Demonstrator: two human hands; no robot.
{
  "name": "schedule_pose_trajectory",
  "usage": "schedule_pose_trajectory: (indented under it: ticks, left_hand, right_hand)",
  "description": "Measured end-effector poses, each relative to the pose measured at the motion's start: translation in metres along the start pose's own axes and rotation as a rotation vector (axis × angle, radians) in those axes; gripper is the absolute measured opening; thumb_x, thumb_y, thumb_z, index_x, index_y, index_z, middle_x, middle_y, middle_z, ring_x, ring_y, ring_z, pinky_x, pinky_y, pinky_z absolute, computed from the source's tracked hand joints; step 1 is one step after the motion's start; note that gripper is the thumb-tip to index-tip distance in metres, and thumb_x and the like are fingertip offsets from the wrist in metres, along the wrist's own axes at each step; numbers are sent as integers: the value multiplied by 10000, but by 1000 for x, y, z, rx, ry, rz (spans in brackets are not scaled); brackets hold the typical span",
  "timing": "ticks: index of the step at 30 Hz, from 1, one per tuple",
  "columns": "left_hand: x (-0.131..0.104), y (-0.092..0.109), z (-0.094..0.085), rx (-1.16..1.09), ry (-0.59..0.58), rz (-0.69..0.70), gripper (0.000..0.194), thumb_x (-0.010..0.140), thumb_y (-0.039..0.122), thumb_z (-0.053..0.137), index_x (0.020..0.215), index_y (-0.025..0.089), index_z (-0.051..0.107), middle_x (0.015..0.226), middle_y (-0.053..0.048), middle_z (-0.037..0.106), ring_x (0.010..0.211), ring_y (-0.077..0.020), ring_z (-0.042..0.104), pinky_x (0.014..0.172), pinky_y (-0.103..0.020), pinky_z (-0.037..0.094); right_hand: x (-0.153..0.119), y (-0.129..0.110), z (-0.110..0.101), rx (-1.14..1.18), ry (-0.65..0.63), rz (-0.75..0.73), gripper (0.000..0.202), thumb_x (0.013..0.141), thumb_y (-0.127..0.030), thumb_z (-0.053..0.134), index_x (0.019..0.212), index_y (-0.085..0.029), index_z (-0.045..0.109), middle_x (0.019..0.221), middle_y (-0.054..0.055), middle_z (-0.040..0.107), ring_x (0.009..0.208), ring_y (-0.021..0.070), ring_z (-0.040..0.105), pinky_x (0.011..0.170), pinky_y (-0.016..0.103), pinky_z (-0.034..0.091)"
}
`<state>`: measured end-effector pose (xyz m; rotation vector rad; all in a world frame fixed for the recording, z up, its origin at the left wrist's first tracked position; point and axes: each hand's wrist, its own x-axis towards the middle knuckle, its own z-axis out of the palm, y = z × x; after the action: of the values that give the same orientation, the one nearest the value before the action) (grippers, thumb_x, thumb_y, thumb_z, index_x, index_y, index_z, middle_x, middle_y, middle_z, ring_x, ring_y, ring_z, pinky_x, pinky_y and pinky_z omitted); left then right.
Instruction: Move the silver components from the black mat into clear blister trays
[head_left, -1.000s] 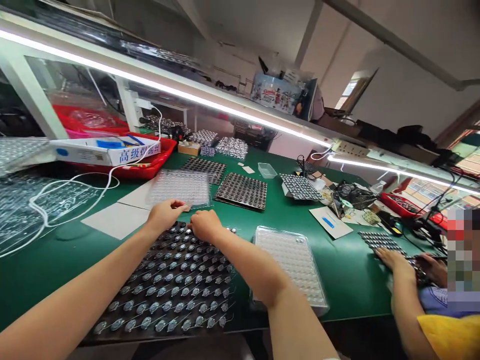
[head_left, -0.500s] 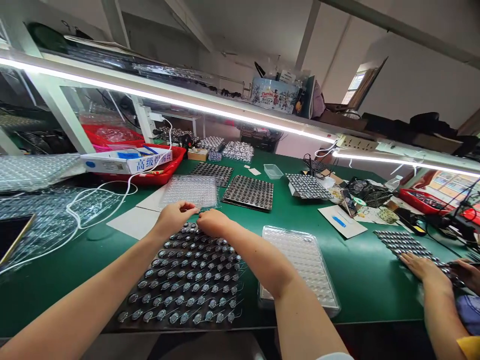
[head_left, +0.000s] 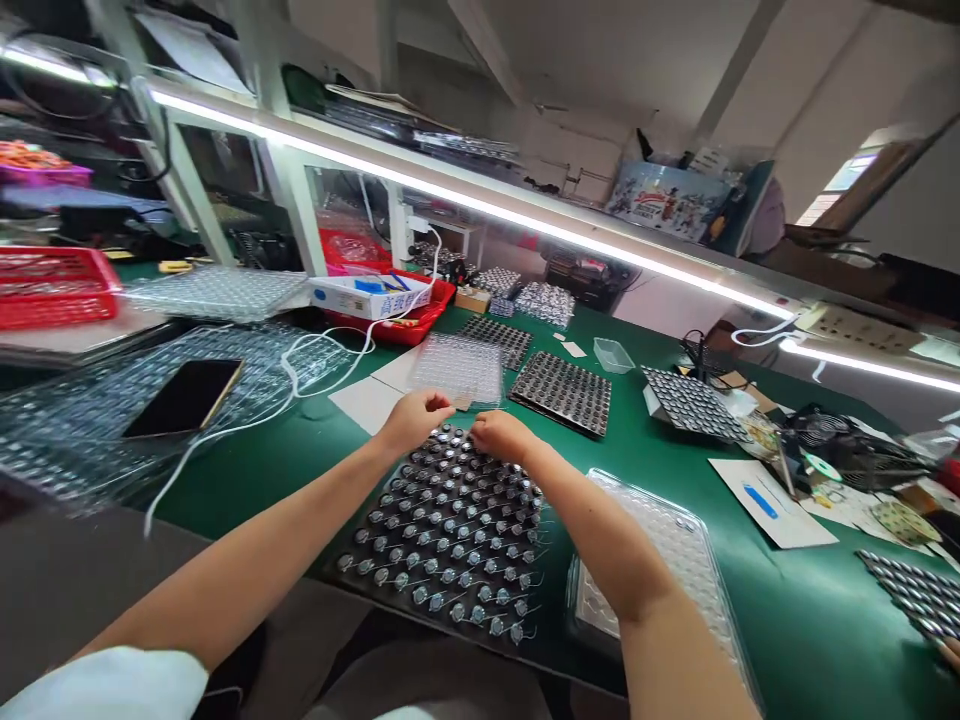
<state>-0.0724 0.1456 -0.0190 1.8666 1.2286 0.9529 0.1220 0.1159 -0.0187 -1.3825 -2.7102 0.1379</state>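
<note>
Dark tray [head_left: 397, 598] sits under and nearer than both hands; its nearer rows mostly filled with wired metal discs [head_left: 448, 576], far rows partly hidden. Left hand [head_left: 421, 418] pinched narrow, right hand [head_left: 501, 437] curled; contents cannot be told.

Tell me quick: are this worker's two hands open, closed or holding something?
Left hand: curled near the far edge of the dark tray; can't tell if holding anything.
Right hand: curled at that edge; grip hidden, can't tell.
</note>
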Motion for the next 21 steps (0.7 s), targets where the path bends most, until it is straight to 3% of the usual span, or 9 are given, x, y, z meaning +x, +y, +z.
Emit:
schedule_pose_trajectory:
  ticks: [5,8,11,13,15,18,21]
  left_hand:
    - [-4,6,-3,-49,20,-19,266,704,383,595,816,146,640,784,-39,688,739,-177,623,698,-281,478]
    - [-8,20,-4,-104,-13,5,266,719,387,604,829,148,647,802,-39,695,762,-177,629,718,-280,484]
    - [-15,38,1,-169,-66,28,275,716,392,626,852,153,651,811,-34,699,773,-174,632,719,-277,486]
    - [-20,53,8,-223,-123,25,293,701,393,645,871,155,649,795,-29,697,748,-167,629,689,-271,485]
    - [-25,70,18,-271,-202,13,301,679,395,661,861,155,649,760,-24,692,716,-163,624,655,-266,481]
    - [-28,97,44,-304,-347,26,270,654,389,671,799,162,656,704,-13,683,678,-160,616,619,-258,470]
    - [-26,123,87,-310,-496,77,229,644,372,676,757,173,666,668,0,674,644,-148,609,578,-237,448]
  right_hand:
    - [-5,4,-10,211,167,142,250,905,-259,421,937,-154,646,908,60,681,841,135,603,775,230,426]
    - [-29,7,-28,328,250,245,321,933,-306,326,1011,-144,592,879,60,691,764,124,628,702,223,456]
    - [-87,11,-48,448,327,342,312,920,-365,351,993,-153,568,859,60,691,746,133,642,681,233,478]
    - [-140,15,-60,600,422,487,280,869,-414,463,928,-166,578,814,53,682,737,149,638,687,250,484]
    - [-197,20,-69,598,461,659,294,837,-449,506,912,-177,590,789,48,674,729,158,627,690,264,480]
    - [-271,28,-80,461,415,871,308,840,-463,467,900,-189,594,802,52,676,718,164,619,666,274,465]
    - [-319,36,-81,244,222,1015,294,858,-414,405,868,-197,603,773,39,677,682,158,610,616,264,430]
